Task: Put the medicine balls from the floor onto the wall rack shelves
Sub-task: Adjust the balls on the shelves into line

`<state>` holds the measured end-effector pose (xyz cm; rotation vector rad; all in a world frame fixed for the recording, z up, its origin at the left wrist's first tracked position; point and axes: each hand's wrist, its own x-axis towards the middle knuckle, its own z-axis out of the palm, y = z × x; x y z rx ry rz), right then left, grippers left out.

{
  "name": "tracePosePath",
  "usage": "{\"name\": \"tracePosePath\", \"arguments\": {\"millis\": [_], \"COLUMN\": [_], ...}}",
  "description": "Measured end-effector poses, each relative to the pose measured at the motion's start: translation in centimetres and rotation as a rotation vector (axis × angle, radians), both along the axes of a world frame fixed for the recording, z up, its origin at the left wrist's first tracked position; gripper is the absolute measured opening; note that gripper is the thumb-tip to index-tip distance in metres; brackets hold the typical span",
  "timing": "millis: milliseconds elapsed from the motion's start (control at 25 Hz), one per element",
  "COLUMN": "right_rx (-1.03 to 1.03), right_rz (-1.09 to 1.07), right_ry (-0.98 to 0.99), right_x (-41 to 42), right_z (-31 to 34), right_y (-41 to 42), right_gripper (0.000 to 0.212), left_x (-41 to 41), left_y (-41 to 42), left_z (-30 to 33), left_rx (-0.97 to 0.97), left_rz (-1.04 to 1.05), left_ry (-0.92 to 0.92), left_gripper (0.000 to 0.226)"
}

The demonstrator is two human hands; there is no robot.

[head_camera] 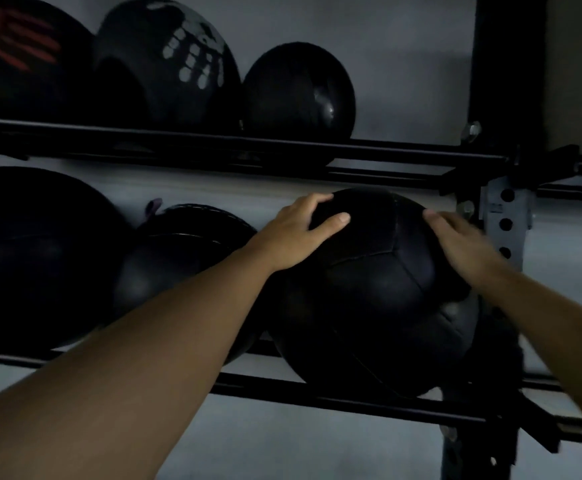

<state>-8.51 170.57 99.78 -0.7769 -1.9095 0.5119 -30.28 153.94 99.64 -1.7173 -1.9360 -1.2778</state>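
Dim grey wall, black steel two-tier wall rack (369, 398). A black stitched leather medicine ball (376, 289) is being seated at the lower shelf's right end, beside another ball. Left hand (303, 233) and right hand (462, 244) are laid flat on its upper sides, fingers spread, forearms extended. Next: confirm it sits stable, then release
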Motion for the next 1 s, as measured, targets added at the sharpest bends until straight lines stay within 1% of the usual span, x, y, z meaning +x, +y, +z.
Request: {"name": "tracePosePath", "arguments": {"millis": [120,280,360,440,520,600,680,800,880,1000], "right_rx": [0.176,0.323,0.331,0.29,0.241,0.159,0.07,-0.043,-0.065,-0.016], "right_rz": [-0.025,0.043,0.083,0.115,0.124,0.148,0.129,0.055,0.033,-0.018], "right_ry": [-0.056,-0.173,-0.188,-0.176,-0.191,-0.189,-0.16,-0.107,-0.069,-0.034], "right_x": [-1.6,-8.2,-11.9,-15.8,-19.7,-23.2,-25.7,-26.7,-27.1,-28.4], "right_z": [2.3,4.5,4.3,3.3,2.0,0.5,-1.1,-3.2,-4.2,-4.6], "right_y": [-2.8,-9.5,-12.9,-15.7,-18.1,-19.9,-20.5,-19.5,-19.1,-19.1], "right_gripper": [0.059,0.061,0.058,0.052,0.053,0.06,0.07,0.079,0.078,0.075], "left_x": [-1.0,-5.6,-8.6,-11.6,-14.9,-17.7,-19.5,-20.2,-20.6,-21.6], "left_y": [-2.1,-7.3,-10.3,-13.1,-15.4,-17.1,-17.6,-17.0,-16.4,-16.3], "left_z": [0.9,2.1,2.2,2.0,1.3,0.2,-1.2,-3.1,-4.1,-4.8], "left_rx": [-0.128,-0.194,-0.182,-0.167,-0.188,-0.214,-0.223,-0.209,-0.176,-0.134], "left_rz": [0.148,0.349,0.39,0.415,0.433,0.396,0.314,0.206,0.141,0.083], "left_ry": [0.169,0.305,0.326,0.303,0.27,0.221,0.189,0.209,0.183,0.13], "left_gripper": [0.077,0.062,0.057,0.055,0.056,0.061,0.068,0.071,0.071,0.073]}}
